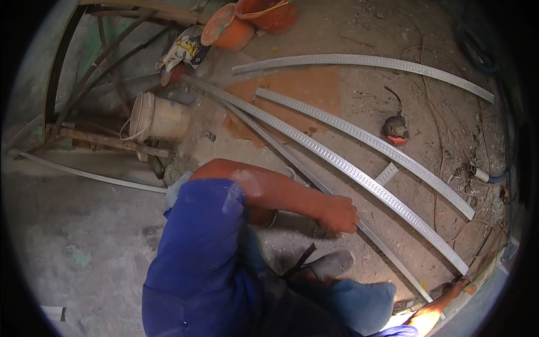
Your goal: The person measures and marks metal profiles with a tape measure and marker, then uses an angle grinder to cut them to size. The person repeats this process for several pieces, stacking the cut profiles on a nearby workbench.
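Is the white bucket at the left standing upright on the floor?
No, the white bucket lies on its side, with its open mouth and loose handle turned to the left, beside the wooden plank.

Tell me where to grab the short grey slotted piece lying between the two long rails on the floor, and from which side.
Grip the short slotted piece across its narrow width, near the middle, coming straight down from above. It lies flat on the dirt floor, wedged between two long perforated rails, so its long edges look crowded; lifting one end first is probably easiest. The left hand is nearest.
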`<state>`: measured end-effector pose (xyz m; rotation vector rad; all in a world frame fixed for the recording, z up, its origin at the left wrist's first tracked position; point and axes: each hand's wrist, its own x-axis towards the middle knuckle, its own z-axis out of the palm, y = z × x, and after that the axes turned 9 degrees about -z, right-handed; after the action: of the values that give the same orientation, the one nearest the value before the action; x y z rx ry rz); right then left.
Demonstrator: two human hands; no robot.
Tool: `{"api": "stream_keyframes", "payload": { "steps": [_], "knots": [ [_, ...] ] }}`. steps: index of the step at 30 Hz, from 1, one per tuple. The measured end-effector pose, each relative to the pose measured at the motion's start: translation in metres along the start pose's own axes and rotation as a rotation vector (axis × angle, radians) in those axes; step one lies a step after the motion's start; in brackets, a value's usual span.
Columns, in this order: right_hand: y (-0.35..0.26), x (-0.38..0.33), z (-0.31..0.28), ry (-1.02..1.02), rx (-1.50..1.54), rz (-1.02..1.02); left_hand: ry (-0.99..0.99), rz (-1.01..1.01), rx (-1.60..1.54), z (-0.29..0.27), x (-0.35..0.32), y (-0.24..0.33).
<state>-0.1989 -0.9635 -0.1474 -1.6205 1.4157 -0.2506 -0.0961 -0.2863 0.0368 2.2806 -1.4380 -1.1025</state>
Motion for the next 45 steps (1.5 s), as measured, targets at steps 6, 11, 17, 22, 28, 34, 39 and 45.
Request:
{"api": "stream_keyframes", "payload": {
  "steps": [6,11,17,22,28,34,39,45],
  "knots": [
    [0.034,0.044,-0.044,-0.068,0.060,-0.104,-0.055,-0.199,0.178,-0.041,-0.022,-0.011],
    [0.009,0.030,-0.045,-0.058,0.237,-0.088,-0.001,-0.444,0.116,-0.057,-0.056,-0.059],
    [-0.022,-0.116,-0.071,-0.073,0.642,0.104,0.350,-0.440,0.235,-0.030,-0.024,-0.089],
    [-0.049,-0.346,-0.032,-0.392,0.598,-0.131,0.215,-0.573,0.145,-0.004,-0.007,-0.108],
    [0.015,-0.449,-0.023,-0.772,0.281,0.279,0.284,-0.557,0.182,-0.025,0.003,-0.107],
    [0.061,-0.458,0.012,-0.829,-0.059,-0.006,0.564,-0.371,0.202,-0.046,-0.021,-0.093],
    [0.001,-0.424,0.101,-0.841,0.397,0.040,0.570,-0.337,0.183,-0.047,-0.039,-0.083],
    [-0.050,-0.399,0.144,-0.811,0.409,-0.059,0.469,-0.366,0.129,-0.048,-0.038,-0.076]
  ]
}}
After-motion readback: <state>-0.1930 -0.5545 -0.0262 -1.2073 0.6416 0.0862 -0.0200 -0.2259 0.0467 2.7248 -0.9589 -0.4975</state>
